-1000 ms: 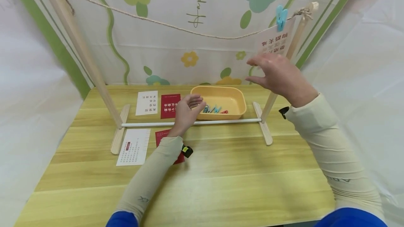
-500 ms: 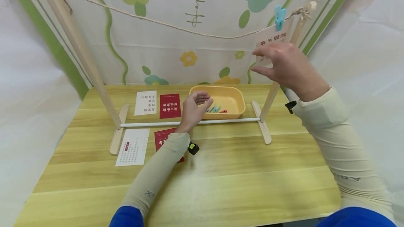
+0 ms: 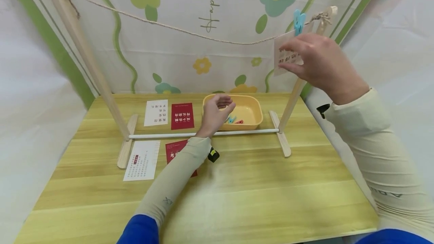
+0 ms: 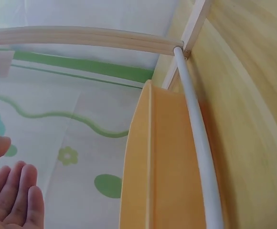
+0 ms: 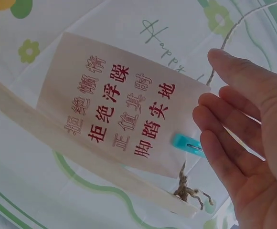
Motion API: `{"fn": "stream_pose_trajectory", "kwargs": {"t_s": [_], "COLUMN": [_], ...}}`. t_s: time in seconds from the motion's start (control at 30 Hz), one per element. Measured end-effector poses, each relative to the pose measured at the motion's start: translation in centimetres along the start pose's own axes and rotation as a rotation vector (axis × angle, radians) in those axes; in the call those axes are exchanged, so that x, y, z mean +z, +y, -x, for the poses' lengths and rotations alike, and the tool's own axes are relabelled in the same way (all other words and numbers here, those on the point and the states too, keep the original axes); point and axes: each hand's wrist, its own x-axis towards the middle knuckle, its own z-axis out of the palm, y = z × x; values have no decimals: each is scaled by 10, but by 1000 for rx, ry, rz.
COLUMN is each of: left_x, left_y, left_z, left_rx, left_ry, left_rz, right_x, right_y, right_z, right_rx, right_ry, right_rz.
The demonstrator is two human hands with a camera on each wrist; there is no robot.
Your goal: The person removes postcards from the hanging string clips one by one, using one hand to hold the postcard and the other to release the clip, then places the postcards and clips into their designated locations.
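A printed white card [image 5: 124,105] with red lettering hangs from the twine [image 3: 190,33] near the right post, held by a light-blue clothespin [image 3: 299,22]. My right hand [image 3: 325,65] is raised in front of the card, thumb and fingers apart with nothing between them; in the right wrist view it stands beside the card's clipped edge. My left hand [image 3: 215,116] hovers over the left part of a yellow plastic basket [image 3: 255,112], its fingers loosely bent and holding nothing. Blue and red clothespins [image 3: 232,119] lie in the basket, partly hidden by that hand.
The wooden frame has a left post [image 3: 84,52], a right post [image 3: 292,104] and a white crossbar [image 3: 159,136] low over the table. At the left lie a white card [image 3: 156,113], a red card [image 3: 182,116], another white card [image 3: 141,161] and a red card [image 3: 173,149] partly under my left forearm.
My left hand has shifted right, further over the basket. My right hand has moved right and slightly up, now overlapping more of the hanging card and staying empty.
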Motion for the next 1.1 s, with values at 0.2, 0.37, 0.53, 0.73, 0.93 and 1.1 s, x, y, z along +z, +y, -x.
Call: {"fn": "stream_pose_trajectory", "kwargs": {"t_s": [0.2, 0.37, 0.53, 0.73, 0.93, 1.1], "left_x": [4, 9, 18, 26, 39, 53], "left_y": [7, 10, 12, 13, 21, 32], "left_z": [-13, -25, -32, -37, -45, -50], "left_rx": [17, 33, 59, 67, 96, 123], "left_ry": [4, 3, -24, -43, -64, -76], "left_rz": [-37, -64, -93, -122, -122, -117], "right_x": [-10, -19, -25, -31, -39, -44], "right_y": [3, 8, 13, 17, 21, 23], "right_z": [-8, -14, -19, -28, -36, -41], "right_rx": [-35, -13, 5, 29, 66, 90], "right_ry": [43, 48, 52, 43, 28, -11], "right_rz": [42, 71, 73, 57, 87, 106]}}
